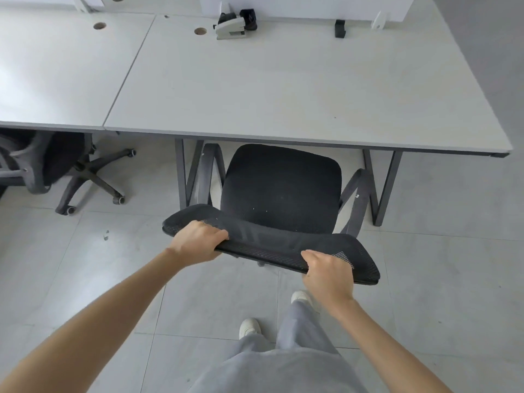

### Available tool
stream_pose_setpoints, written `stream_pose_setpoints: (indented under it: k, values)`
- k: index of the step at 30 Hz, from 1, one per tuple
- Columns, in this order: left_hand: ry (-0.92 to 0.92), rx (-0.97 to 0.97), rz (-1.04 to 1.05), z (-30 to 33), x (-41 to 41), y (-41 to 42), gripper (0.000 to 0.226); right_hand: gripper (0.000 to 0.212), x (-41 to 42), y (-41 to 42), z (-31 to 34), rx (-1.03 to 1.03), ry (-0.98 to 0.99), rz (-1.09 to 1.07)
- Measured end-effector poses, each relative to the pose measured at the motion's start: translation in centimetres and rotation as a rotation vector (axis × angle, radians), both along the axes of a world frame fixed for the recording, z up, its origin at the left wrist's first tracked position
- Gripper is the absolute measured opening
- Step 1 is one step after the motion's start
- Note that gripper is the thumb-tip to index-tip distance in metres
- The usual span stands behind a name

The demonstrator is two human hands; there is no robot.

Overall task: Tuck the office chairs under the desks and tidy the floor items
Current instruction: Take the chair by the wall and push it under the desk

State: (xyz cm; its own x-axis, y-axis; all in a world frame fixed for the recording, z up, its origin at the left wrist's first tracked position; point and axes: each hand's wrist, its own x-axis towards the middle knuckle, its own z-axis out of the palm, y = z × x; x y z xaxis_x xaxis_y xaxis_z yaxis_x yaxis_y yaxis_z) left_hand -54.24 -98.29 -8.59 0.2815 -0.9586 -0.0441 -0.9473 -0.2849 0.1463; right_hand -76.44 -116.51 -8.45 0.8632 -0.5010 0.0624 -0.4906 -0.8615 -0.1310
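A black mesh office chair (280, 191) faces the white desk (283, 89), and the front of its seat reaches just under the desk's near edge. My left hand (198, 239) grips the top rim of the chair's backrest (266, 245) near its left end. My right hand (329, 269) grips the same rim towards its right end. Both armrests stand beside the grey desk legs. The chair's base is hidden below the seat.
A second black chair (56, 163) sits partly under the adjoining left desk (56, 75), its wheeled base sticking out. A stapler-like device (229, 26) and dark items lie at the desk's back. A small scrap (106, 235) lies on the tiled floor. My feet stand behind the chair.
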Motion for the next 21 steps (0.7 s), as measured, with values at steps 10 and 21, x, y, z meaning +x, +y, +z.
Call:
stream_pose_setpoints:
  k: [10,21]
  values:
    - [0.050,-0.027,0.022,-0.5,-1.8,-11.3,0.010,0.023,0.0,-13.4,-0.4,-0.021,0.010,-0.007]
    - [0.035,0.046,0.111,-0.6,1.8,-20.7,0.015,0.020,5.2,-24.2,-0.4,0.021,0.173,0.038]
